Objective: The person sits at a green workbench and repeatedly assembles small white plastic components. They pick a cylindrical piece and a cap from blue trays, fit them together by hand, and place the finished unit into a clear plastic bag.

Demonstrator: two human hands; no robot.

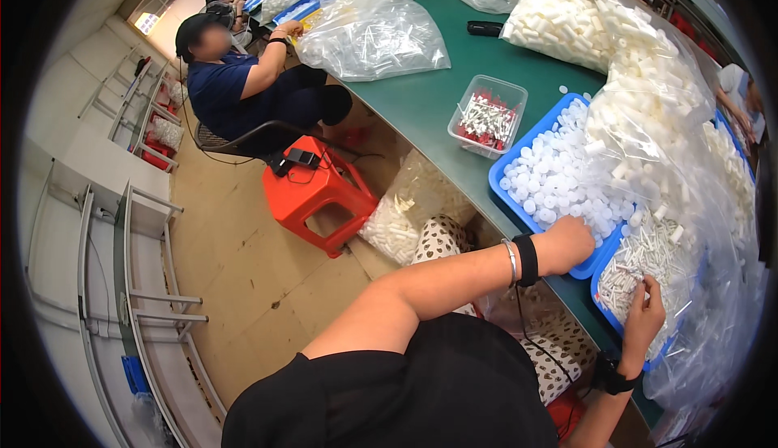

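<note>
My left hand (566,245) is closed, its knuckles up, at the near edge of a blue tray (512,197) heaped with small white translucent round pieces (538,174). Its fingertips are hidden, so whatever it holds does not show. Over a second blue tray (609,312), filled with thin white rod-like pieces (640,255), my right hand (646,315) has thumb and fingers pinched together. Anything between those fingertips is too small to name. Both wrists wear black bands.
Beyond the trays on the green table (405,106) stands a clear plastic box (487,115) of white and red parts. Large clear bags (559,18) of white cylinders crowd the right side. Another person (227,83) sits at the far left, near a red stool (312,197).
</note>
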